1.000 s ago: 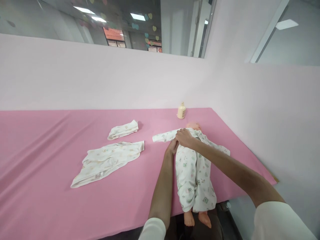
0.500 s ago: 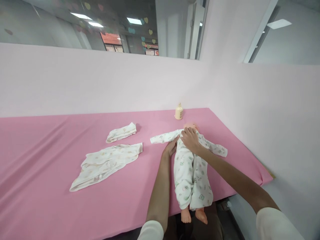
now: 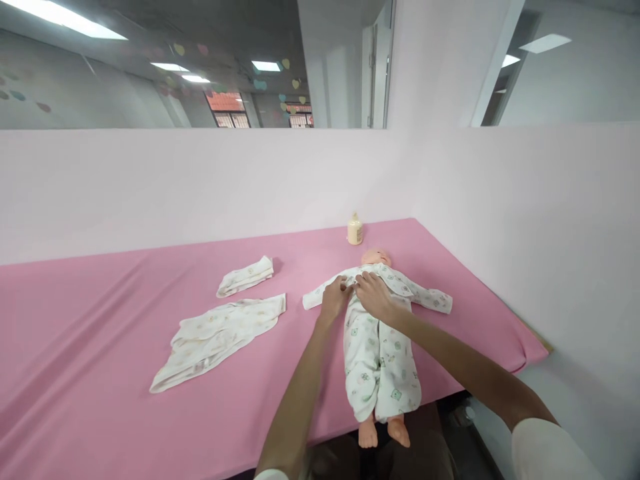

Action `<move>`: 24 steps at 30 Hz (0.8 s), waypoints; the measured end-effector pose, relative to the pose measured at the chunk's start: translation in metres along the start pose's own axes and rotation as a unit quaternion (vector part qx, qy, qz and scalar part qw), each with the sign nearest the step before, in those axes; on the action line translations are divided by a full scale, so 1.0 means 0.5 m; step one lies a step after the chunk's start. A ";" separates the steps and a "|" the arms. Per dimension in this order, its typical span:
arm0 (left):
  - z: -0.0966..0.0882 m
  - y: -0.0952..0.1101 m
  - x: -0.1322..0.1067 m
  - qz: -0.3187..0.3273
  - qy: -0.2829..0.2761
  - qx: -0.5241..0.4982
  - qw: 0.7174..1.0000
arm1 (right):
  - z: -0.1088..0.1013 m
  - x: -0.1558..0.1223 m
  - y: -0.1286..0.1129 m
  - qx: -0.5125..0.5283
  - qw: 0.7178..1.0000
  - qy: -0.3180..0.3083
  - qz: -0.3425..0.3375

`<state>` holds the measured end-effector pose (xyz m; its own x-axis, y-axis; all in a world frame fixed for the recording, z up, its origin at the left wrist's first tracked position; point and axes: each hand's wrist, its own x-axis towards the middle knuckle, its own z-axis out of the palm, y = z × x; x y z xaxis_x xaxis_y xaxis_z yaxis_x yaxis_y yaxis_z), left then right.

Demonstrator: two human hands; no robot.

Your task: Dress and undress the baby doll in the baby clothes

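A baby doll [image 3: 376,258] lies on its back, head away from me and bare feet over the table's near edge. It wears a white printed long-sleeved top [image 3: 400,283] and matching trousers [image 3: 364,357]. My left hand [image 3: 334,300] is at the left side of the doll's chest, fingers pinched on the top's cloth. Close beside it, my right hand [image 3: 374,297] is bent over the chest, its fingertips closed on the same top. The exact bit of cloth between the fingers is hidden. Both sleeves stretch out sideways.
A pink sheet [image 3: 100,333] covers the table. To the left lie a spread white printed garment [image 3: 220,337] and a folded white cloth [image 3: 246,276]. A cream pump bottle [image 3: 355,231] stands behind the doll's head. Pale walls [image 3: 200,187] border the back and right.
My left hand has come up from the doll's side onto the chest and pinched the top. My right hand has drawn down from the neck, showing more of the head. The view has shifted slightly.
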<state>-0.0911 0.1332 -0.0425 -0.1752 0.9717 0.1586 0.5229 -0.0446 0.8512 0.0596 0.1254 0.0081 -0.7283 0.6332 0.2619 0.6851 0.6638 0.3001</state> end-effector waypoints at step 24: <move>-0.019 0.011 -0.041 0.021 0.012 -0.169 0.985 | 0.018 0.028 -0.028 0.115 0.989 -0.076 0.044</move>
<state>-0.0924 0.1111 -0.0362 -0.1816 0.9614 0.2067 0.2233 -0.1644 0.9608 0.0400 0.1285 -0.0007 -0.6663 0.7339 0.1320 0.7444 0.6650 0.0602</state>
